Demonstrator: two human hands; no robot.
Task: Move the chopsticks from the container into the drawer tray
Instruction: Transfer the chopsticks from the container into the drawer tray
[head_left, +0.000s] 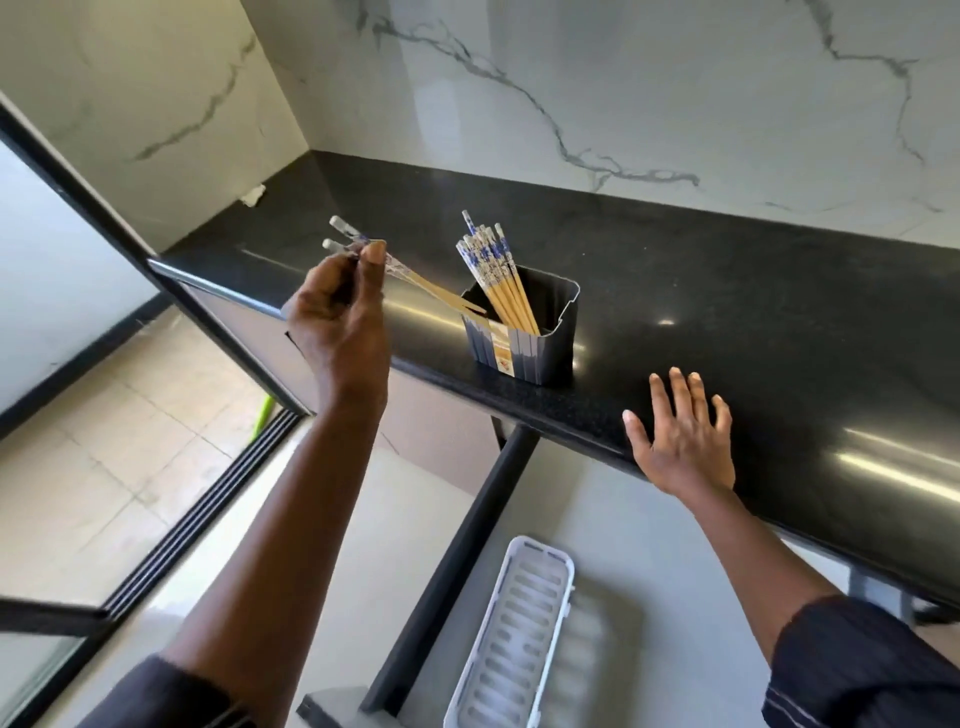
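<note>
Her left hand (337, 306) pinches a pair of chopsticks (415, 283) lifted beside the container (524, 338); right hand (680, 436) rests spread. The white slotted tray (511, 623) looks empty; most remain.

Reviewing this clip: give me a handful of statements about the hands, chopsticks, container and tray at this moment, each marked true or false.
1. The left hand holds a pair of chopsticks. True.
2. The container is empty. False: a bundle of chopsticks still stands in it.
3. The right hand grips the container. False: it lies open and flat on the counter, apart from the container.
4. The tray holds no chopsticks. True.
5. The container stands in the drawer. False: it stands on the counter near its front edge.
</note>
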